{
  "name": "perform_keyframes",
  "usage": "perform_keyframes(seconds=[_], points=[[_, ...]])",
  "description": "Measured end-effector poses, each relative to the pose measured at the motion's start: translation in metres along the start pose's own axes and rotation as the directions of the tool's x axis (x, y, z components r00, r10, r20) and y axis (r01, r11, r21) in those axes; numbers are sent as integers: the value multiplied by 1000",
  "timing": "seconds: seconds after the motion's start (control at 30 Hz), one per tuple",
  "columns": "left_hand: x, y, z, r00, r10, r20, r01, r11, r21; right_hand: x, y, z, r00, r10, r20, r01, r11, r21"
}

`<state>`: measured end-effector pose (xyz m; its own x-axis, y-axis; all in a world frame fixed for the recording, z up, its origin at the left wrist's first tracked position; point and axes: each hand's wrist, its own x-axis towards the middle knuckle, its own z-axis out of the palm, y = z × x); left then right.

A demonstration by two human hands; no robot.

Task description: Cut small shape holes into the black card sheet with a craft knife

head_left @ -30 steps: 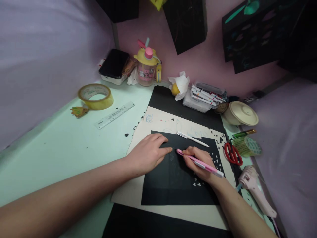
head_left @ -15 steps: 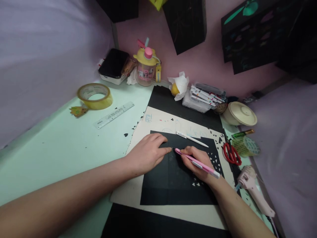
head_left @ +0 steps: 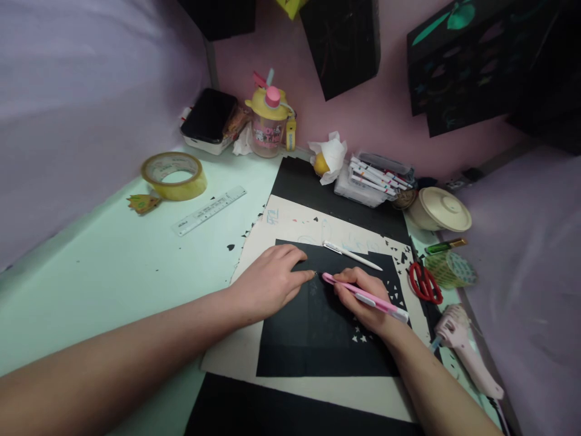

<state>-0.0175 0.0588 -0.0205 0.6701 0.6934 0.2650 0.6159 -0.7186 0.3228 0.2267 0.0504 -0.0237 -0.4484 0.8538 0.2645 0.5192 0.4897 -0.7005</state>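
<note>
A black sheet of paper (head_left: 295,345) with small cut-out stars and triangles on its right side lies on a cream board (head_left: 254,242). My left hand (head_left: 272,281) rests on the sheet's upper left with its fingers spread and nothing in it. In my right hand (head_left: 363,297) is a pink pen-shaped tool (head_left: 370,298), its tip at the black sheet just right of my left index finger. A white pen (head_left: 353,255) lies across the sheet's top edge, above my right hand.
A ruler (head_left: 209,211) and a tape roll (head_left: 173,175) lie at the left. At the back stand a yellow-lidded cup (head_left: 267,124) and a pen box (head_left: 365,186). Red scissors (head_left: 425,283) and a pink glue gun (head_left: 469,351) lie at the right.
My right hand has shifted slightly to the right, and the back end of the pink tool has swung a little right and up. My left hand has stayed in place.
</note>
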Motion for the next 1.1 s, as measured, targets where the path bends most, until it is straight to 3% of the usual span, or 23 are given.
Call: perform_keyframes(seconds=[0.8,1.1], points=[[0,0,1,1000,-4,-2,4,1000,-10,1,0,2,998,-59,-13,58,998,-19],[0,0,0,1000,-1,4,1,1000,2,1,-1,0,996,-81,33,82,996,-17]])
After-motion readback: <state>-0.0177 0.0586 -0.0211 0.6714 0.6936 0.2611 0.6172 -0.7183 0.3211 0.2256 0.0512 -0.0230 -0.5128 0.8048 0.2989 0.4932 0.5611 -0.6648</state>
